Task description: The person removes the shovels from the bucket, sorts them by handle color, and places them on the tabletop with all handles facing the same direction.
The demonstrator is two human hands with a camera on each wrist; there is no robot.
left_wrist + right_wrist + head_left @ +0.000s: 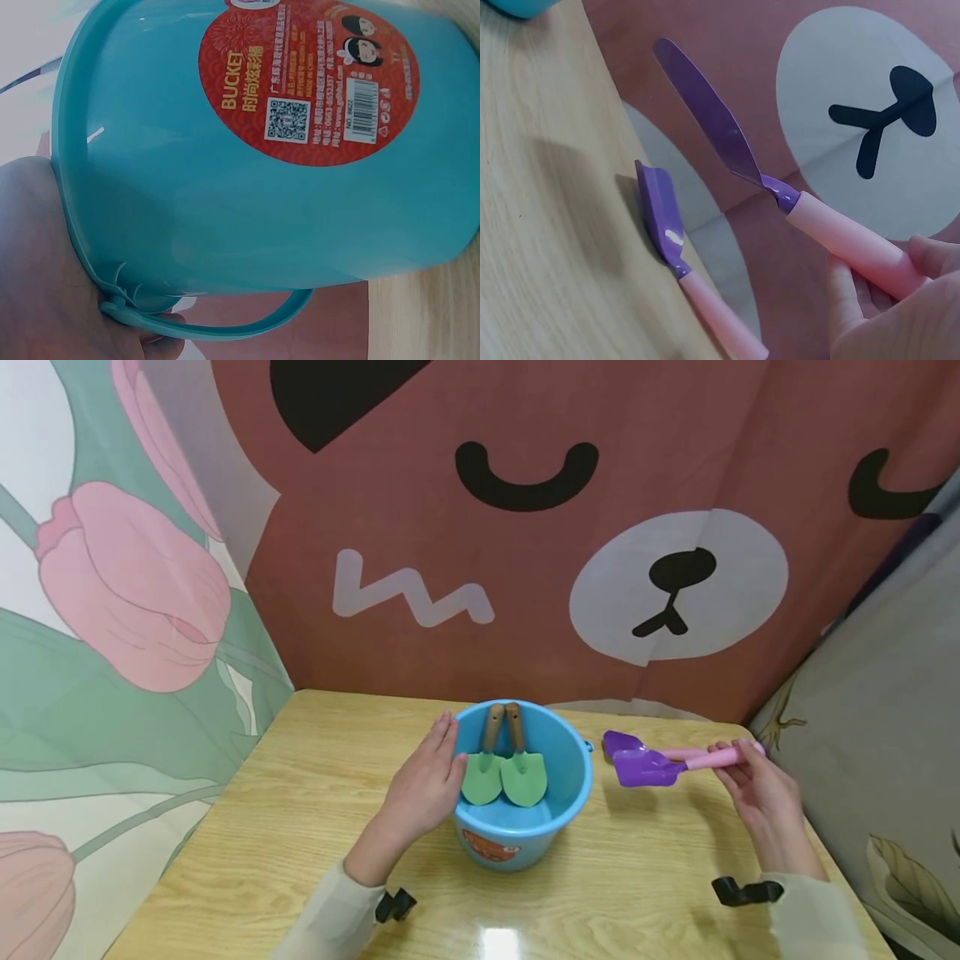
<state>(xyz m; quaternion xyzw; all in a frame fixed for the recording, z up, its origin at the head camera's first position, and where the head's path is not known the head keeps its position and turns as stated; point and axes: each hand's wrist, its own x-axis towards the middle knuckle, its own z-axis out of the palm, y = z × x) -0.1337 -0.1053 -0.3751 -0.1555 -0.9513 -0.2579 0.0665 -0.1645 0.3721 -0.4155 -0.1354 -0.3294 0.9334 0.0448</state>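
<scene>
While left fingers (437, 739), seemingly straight, touch glossy round bucket (187, 202) | right fingers (844, 292) pinch smooth-handled purple trowel (712, 120)

From far off, I see a big reddish-brown cloth wall (412, 527) with a printed bear face, curved black eyes (525, 497) and a round white muzzle (615, 597). To my left is a green and white cloth (67, 718) with big pink tulips (142, 602). To my right is a grey cloth (862, 718). A shiny white light spot (499, 945) sits on the yellow wooden table (322, 777).
</scene>
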